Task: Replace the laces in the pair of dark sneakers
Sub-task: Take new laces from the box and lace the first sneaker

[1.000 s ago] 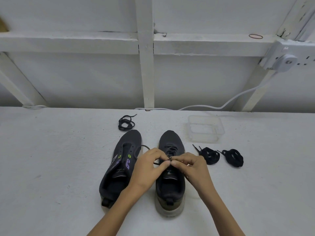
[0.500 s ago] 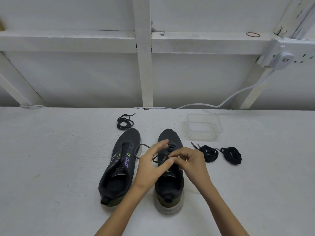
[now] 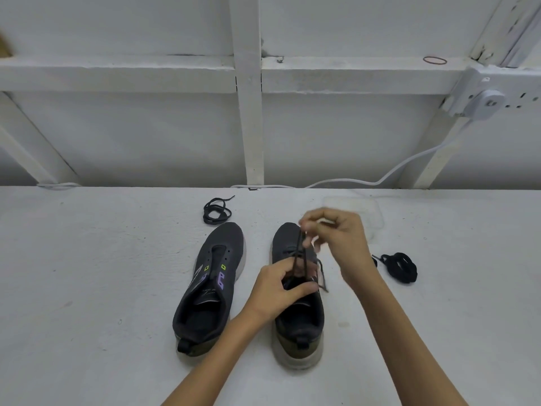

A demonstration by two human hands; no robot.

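Note:
Two dark sneakers stand side by side on the white table, toes pointing away from me. The left sneaker (image 3: pixel 212 284) has bare eyelets and no lace. On the right sneaker (image 3: pixel 298 320) my left hand (image 3: pixel 278 291) rests over the tongue, fingers curled at the eyelets. My right hand (image 3: pixel 336 241) is raised above the toe, pinching a dark lace (image 3: pixel 299 253) that runs taut down to the eyelets. A loose lace end (image 3: pixel 321 276) hangs by the shoe's right side.
A coiled black lace (image 3: pixel 216 212) lies beyond the left sneaker. Another black lace bundle (image 3: pixel 399 266) sits to the right. A clear plastic box (image 3: pixel 369 212) is partly hidden behind my right hand. A white cable (image 3: pixel 380 180) runs along the wall.
My right hand has lifted up and away from the shoe, drawing the lace out taut. My left hand has settled onto the tongue of the right sneaker.

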